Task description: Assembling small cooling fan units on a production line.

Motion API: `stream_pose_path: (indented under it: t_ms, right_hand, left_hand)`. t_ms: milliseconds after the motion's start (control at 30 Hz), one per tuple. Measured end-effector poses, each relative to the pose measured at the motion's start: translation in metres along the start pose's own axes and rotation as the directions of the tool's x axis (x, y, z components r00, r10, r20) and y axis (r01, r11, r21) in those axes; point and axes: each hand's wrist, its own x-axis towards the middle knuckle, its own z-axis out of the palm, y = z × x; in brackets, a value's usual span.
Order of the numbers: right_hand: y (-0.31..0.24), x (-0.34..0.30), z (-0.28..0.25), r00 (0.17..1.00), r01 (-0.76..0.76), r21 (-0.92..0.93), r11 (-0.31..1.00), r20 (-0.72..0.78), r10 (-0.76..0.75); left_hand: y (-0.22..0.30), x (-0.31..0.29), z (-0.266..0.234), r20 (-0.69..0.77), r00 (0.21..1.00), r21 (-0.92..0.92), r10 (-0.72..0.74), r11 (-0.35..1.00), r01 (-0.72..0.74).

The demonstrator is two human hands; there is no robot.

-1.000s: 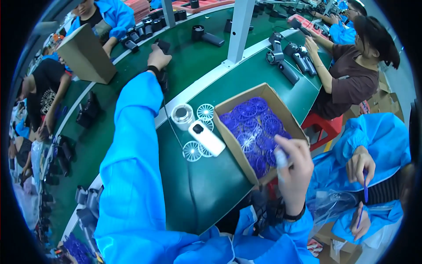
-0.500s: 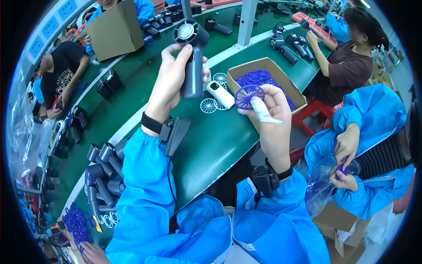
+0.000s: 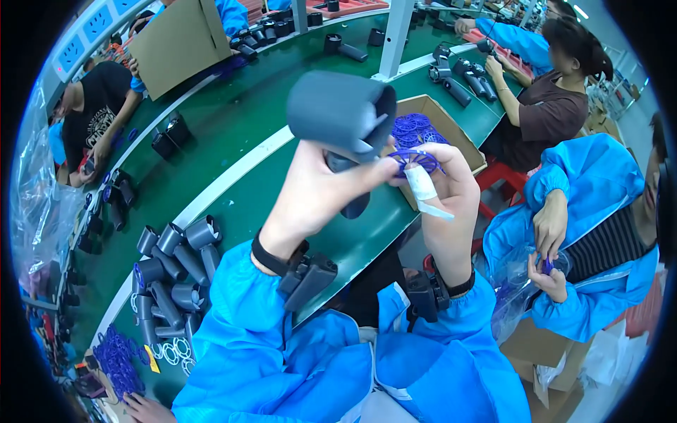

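In my left hand (image 3: 303, 194) is a dark grey handheld fan (image 3: 335, 109), its round head tilted with the open end toward the right. Fingers wrap around its handle, which is partly hidden behind the hand. My right hand (image 3: 455, 187), white tape around its thumb, pinches a purple spoked fan grille (image 3: 416, 156) by the rim. The left thumb tip meets or overlaps the grille's left edge; I cannot tell which. Just behind, a cardboard box (image 3: 465, 134) contains many purple grilles (image 3: 415, 127), partly covered by my hands.
Dark grey fan bodies (image 3: 173, 268) lie piled at left, with white rings (image 3: 169, 352) and a purple grille heap (image 3: 116, 359) nearby. A metal post (image 3: 395, 42) rises from the green table (image 3: 240, 197). A co-worker in blue (image 3: 599, 190) sits close on my right.
My left hand has brought the fan down and right, turning its head sideways toward the grille. The right hand has shifted slightly down and right. The white parts on the table are now hidden.
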Motion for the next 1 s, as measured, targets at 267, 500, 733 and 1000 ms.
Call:
stream_pose_path:
  t_ms: [267,500,733,1000]
  right_hand:
    - [-0.01,0.003,-0.019,0.925,-0.31,0.33,0.892,0.321,0.202]
    - [-0.006,0.003,-0.016,0.886,-0.458,0.641,0.616,0.39,0.252]
    - [-0.025,0.025,0.009,0.912,0.4,-0.634,0.662,0.206,-0.355]
    - [-0.034,0.027,0.013,0.85,0.484,-0.761,0.432,0.291,-0.438]
  left_hand:
    - [0.011,-0.005,0.0,0.051,0.992,0.225,0.117,0.966,-0.125]
    - [0.003,0.0,0.004,0.081,0.992,0.095,0.099,0.99,-0.106]
    - [0.005,0.003,0.013,0.049,0.999,0.073,0.011,0.997,-0.014]
    - [0.003,0.001,0.02,0.108,0.989,0.192,0.104,0.974,-0.124]
